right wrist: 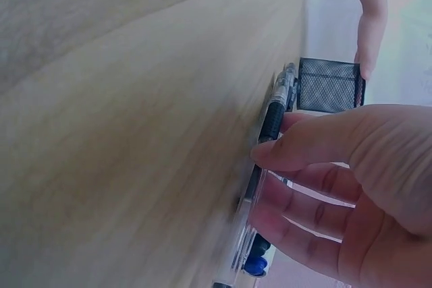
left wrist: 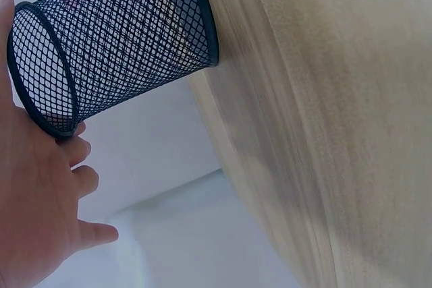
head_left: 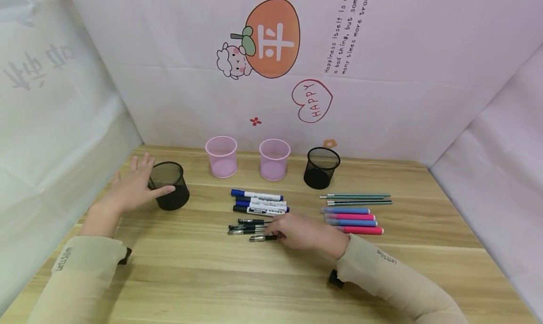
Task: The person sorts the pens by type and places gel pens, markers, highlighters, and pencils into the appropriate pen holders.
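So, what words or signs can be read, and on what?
"Happiness itself is not / a bad thing, but some h / many times more trouble": back cloth, cut off
"HAPPY": red heart
"平": orange fruit
"LetsSlim": left sleeve
"LetsSlim": right sleeve
Too small: lettering on the markers.
Too blurred: characters on the side cloth.

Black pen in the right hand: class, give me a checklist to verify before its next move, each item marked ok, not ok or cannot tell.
1. Right hand pinching the black pen: ok.
2. Pen lifted clear of the table: cannot tell.
3. Black cup at the left upright: ok.
4. That cup free of pens: ok, none show inside.
5. Left hand holding the cup firmly: cannot tell; it is at the rim.
6. Pen above that cup: not ok, it is off to the right.
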`<action>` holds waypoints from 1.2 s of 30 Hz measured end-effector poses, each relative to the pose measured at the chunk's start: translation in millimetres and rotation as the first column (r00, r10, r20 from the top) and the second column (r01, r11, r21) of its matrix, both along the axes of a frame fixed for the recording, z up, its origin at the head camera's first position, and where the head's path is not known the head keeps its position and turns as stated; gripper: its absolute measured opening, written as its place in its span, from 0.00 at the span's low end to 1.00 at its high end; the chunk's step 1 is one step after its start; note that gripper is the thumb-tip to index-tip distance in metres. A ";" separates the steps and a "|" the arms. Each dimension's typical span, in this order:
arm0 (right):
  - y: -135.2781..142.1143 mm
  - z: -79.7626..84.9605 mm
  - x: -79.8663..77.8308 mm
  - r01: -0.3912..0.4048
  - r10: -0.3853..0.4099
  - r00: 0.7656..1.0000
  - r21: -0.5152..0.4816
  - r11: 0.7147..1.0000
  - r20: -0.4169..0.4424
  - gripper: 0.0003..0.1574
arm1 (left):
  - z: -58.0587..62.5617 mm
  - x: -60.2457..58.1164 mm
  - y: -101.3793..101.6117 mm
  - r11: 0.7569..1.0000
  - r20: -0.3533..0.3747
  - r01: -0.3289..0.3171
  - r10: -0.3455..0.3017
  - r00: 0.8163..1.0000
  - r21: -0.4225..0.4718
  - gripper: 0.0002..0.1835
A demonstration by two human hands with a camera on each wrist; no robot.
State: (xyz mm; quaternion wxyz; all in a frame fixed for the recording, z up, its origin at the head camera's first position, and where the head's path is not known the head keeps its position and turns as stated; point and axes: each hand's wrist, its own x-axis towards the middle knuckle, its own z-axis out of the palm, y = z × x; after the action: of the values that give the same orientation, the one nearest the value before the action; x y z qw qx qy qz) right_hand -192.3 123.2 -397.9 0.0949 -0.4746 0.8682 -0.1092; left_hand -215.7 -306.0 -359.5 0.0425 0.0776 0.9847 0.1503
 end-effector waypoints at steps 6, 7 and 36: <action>-0.3 4.6 -3.2 0.017 -0.015 0.999 -0.058 0.998 0.028 0.26 | 0.1 0.2 -0.3 1.000 0.003 -0.001 0.001 1.000 0.000 0.62; -0.8 5.6 -4.1 0.020 -0.017 0.999 -0.074 0.997 0.033 0.26 | 0.1 0.3 -0.4 1.000 0.003 -0.002 0.002 1.000 0.000 0.62; -42.8 33.0 -38.0 0.150 -0.140 0.989 -0.442 0.885 0.056 0.25 | 0.3 1.4 -0.1 1.000 0.003 0.000 0.000 1.000 0.004 0.63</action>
State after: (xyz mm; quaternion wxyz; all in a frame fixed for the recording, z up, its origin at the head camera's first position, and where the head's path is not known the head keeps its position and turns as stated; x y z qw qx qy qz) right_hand -230.2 80.3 -364.9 -0.0146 -0.4163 0.8522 -0.3167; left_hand -214.3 -306.1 -359.3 0.0440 0.0775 0.9843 0.1525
